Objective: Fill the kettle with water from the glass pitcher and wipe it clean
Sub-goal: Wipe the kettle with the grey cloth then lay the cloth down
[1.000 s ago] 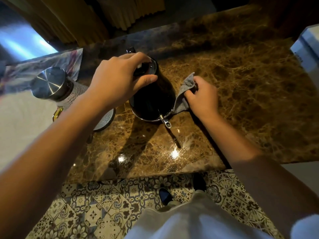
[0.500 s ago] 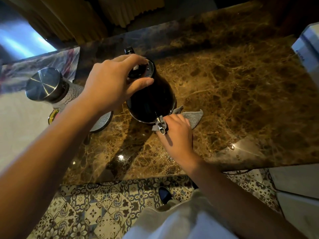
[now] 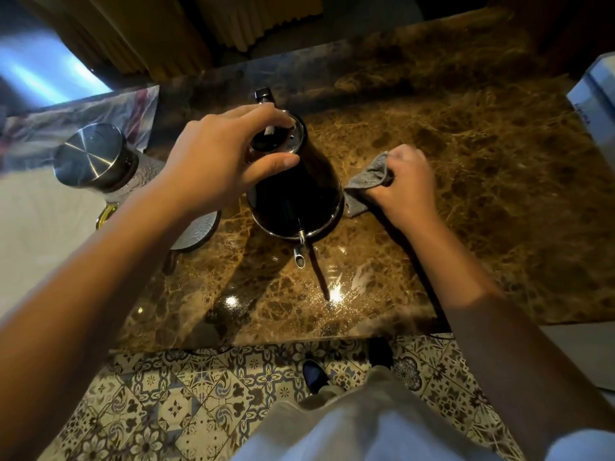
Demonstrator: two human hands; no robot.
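A black kettle (image 3: 296,197) with a thin spout pointing toward me stands on the brown marble counter (image 3: 466,181). My left hand (image 3: 219,161) grips the kettle's top around the lid, thumb on the near side. My right hand (image 3: 404,181) grips a grey cloth (image 3: 364,181) and holds it against the kettle's right side near its base. The glass pitcher (image 3: 100,161), with a steel lid, stands to the left of the kettle, partly behind my left arm.
A white box (image 3: 595,91) sits at the counter's right edge. A patterned sheet (image 3: 83,111) lies at the back left behind the pitcher. The counter's front edge runs above a patterned tile floor (image 3: 173,404), where my feet show.
My right hand with the cloth swept from the kettle's right side to the front by the spout, then back to the right side. My left hand stayed on the lid.
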